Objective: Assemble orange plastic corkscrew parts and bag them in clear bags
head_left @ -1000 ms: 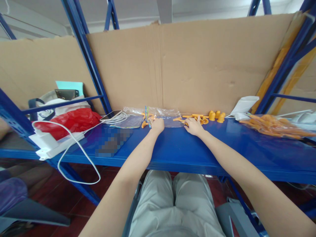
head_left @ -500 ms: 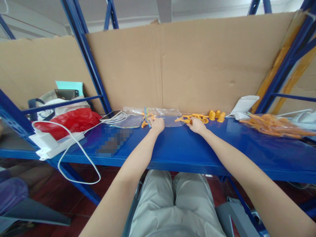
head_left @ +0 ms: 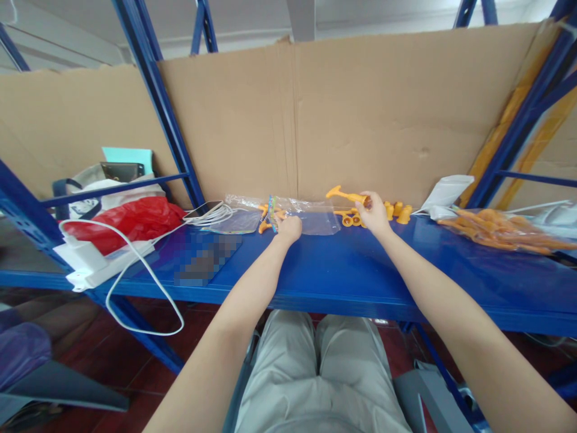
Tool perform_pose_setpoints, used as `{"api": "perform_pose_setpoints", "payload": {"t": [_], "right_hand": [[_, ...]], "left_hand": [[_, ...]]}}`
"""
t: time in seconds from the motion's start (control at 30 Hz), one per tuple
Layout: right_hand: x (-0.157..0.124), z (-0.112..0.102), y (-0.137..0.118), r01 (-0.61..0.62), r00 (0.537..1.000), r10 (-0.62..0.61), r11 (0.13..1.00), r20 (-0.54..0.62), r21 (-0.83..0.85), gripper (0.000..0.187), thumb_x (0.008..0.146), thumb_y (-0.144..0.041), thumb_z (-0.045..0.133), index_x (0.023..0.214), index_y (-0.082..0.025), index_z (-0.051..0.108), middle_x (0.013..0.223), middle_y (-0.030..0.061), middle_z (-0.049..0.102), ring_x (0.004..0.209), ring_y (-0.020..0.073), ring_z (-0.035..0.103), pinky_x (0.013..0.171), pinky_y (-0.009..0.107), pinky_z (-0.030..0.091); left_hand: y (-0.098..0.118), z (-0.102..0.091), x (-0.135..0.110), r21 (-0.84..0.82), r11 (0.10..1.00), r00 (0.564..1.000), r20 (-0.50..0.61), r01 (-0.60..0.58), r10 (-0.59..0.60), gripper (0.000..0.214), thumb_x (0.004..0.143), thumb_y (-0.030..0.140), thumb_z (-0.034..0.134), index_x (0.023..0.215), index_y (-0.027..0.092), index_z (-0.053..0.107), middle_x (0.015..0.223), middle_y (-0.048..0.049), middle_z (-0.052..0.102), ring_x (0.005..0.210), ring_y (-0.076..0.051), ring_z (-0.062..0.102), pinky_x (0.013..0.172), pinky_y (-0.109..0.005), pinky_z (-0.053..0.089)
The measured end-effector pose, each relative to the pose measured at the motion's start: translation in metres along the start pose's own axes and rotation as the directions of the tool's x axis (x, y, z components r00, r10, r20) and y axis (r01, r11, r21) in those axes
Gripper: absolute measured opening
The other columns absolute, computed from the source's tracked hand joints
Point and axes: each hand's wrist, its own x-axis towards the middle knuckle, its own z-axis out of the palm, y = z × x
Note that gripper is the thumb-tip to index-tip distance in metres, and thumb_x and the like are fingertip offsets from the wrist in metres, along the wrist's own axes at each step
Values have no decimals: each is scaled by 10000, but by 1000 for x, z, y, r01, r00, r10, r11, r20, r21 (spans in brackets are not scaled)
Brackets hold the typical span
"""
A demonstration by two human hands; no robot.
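My right hand is closed around a yellow-orange plastic piece with a long stem and a hooked end pointing left, raised above the shelf. Below it lie more orange plastic parts with round rings. Short orange cylindrical pieces stand just right of that hand. My left hand is closed at the zip edge of a clear zip bag, which spreads flat to the right. Several orange parts lie by the bag's zip end, partly hidden by the plastic and my fingers.
Another clear bag lies on the left beside a coiled white cable. A packed bag of orange parts is at the right. A white power strip and red bag are far left. Cardboard backs the blue shelf.
My right hand has lifted one orange piece from the pile and moved slightly right and up. My left hand stays at the bag, whose zip edge has shifted slightly right.
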Motion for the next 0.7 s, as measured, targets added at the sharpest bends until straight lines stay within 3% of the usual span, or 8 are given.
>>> {"api": "perform_pose_setpoints", "payload": {"t": [0.2,0.37,0.5,0.7], "right_hand": [[-3,2,0,55,993,-62,996,102,68,322,826,-226,464,1105,-161,611,1139,119,645,1051,248,579,935,384,452],[0,4,12,57,996,-64,992,59,114,282,739,-162,483,949,-187,670,995,93,678,961,259,608,916,431,464],[1,7,16,8,999,-14,987,38,158,257,709,-145,502,893,-190,677,973,88,684,951,255,618,919,434,467],[-4,13,10,-99,988,60,954,142,284,218,685,-143,510,836,-190,659,933,58,697,913,231,628,884,416,496]], "left_hand": [[1,-1,0,-8,1000,1000,-1,3,-3,340,872,62,407,1007,128,712,1152,-163,698,1189,-275,594,1160,-594,123],[1,0,0,3,1000,999,-34,-8,8,329,867,75,431,993,141,728,1118,-147,719,1165,-272,610,1154,-618,114],[-1,4,2,-32,999,998,-56,-33,31,329,848,67,456,975,164,744,1084,-132,735,1121,-261,637,1152,-621,120],[-3,7,6,-76,995,995,-77,-63,57,307,829,71,491,906,193,762,1029,-101,753,1069,-246,664,1158,-609,117]]}}
